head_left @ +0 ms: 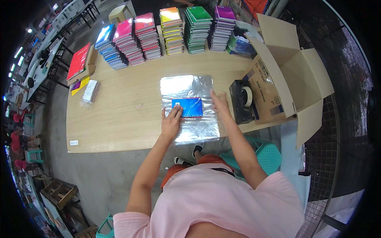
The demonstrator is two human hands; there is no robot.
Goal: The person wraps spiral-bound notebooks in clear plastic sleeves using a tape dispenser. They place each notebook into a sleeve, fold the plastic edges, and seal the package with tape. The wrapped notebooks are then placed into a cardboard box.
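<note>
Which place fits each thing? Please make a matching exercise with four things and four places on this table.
Things:
1. blue spiral notebook
2. black tape dispenser
3. open brown cardboard box
4. flat red book

Places:
A. far left end of the wooden table
B. on the clear plastic sheet, between the left hand and right hand
C. at the table's right end
D. just left of the box

Pairs: 1-B, 2-D, 3-C, 4-A

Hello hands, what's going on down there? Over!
Left hand flat on blue notebook. Right hand flat on clear plastic sheet. Tape dispenser close by.
</note>
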